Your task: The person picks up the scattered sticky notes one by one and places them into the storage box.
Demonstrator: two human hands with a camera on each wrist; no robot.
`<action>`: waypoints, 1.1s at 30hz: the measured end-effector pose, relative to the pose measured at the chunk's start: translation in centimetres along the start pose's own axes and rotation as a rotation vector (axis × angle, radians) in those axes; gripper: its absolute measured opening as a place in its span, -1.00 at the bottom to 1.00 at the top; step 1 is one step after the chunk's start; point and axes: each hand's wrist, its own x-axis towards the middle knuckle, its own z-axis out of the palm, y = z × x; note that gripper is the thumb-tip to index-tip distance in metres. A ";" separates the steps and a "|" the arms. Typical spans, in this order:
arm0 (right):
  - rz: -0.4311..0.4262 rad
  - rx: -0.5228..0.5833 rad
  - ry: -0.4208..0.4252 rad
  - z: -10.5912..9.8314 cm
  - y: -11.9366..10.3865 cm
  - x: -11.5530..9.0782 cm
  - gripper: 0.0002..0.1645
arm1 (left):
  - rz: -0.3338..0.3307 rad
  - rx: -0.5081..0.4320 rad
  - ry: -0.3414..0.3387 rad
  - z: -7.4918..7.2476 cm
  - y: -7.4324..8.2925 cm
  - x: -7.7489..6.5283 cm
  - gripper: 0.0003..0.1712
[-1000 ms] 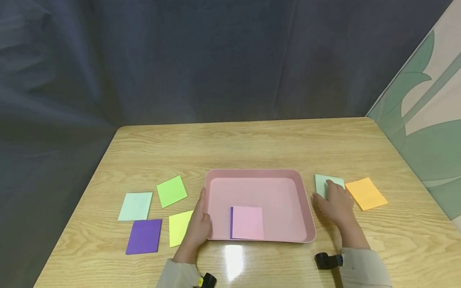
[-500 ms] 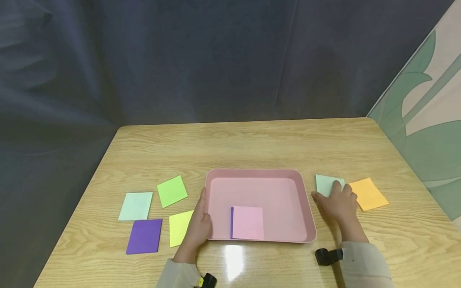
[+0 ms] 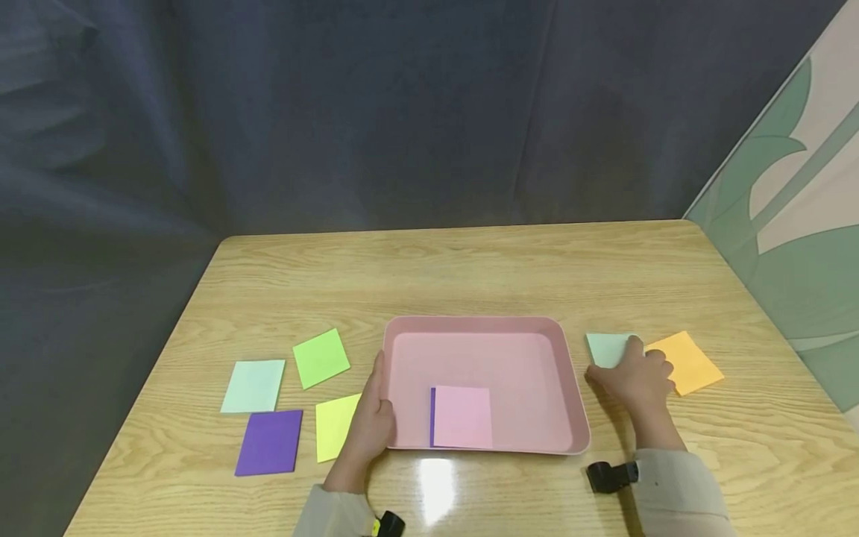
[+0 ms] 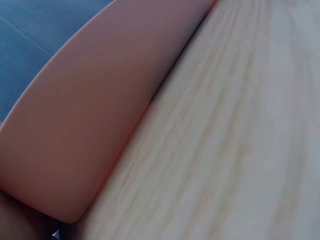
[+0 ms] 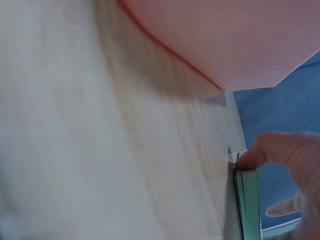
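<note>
My left hand point(image 3: 369, 425) lies along the left wall of a pink tray point(image 3: 530, 388), with straight fingers against its outer side and the thumb at the rim. In the tray, a pink sticky note pad point(image 3: 463, 418) partly covers a purple one point(image 3: 432, 418). Right of the tray, my right hand point(image 3: 634, 380) pinches a pale green sticky note pad point(image 3: 604, 349). The right wrist view shows the thumb point(image 5: 252, 157) on the edge of this green pad point(image 5: 250, 205), with fingers on its far side. An orange pad point(image 3: 684, 363) lies beside that hand, partly covered by it.
On the wooden table point(image 3: 470, 272), left of the tray, lie a mint pad point(image 3: 253, 386), a lime green pad point(image 3: 321, 358), a purple pad point(image 3: 270, 442) and a yellow pad point(image 3: 334, 426). A dark curtain point(image 3: 403, 112) hangs behind the table.
My right hand has shifted slightly rightward and its fingers have drawn in round the pale green pad, whose far edge has tipped a little. The left hand and tray have not moved.
</note>
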 end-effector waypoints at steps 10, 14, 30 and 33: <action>0.010 0.118 0.023 -0.4 0.0 -0.9 0.05 | 0.007 0.007 0.008 -0.1 0.1 0.0 -0.28; -0.059 0.176 0.063 -0.4 -0.2 -1.2 -0.03 | 0.006 0.011 0.010 -0.1 0.1 0.1 -0.27; -0.394 0.312 0.093 -0.2 -3.9 -3.4 -0.17 | 0.000 -0.001 0.006 0.0 0.1 0.1 -0.28; -0.428 0.309 0.062 -0.1 -4.3 -3.7 -0.17 | -0.002 0.003 0.008 0.1 0.1 0.1 -0.28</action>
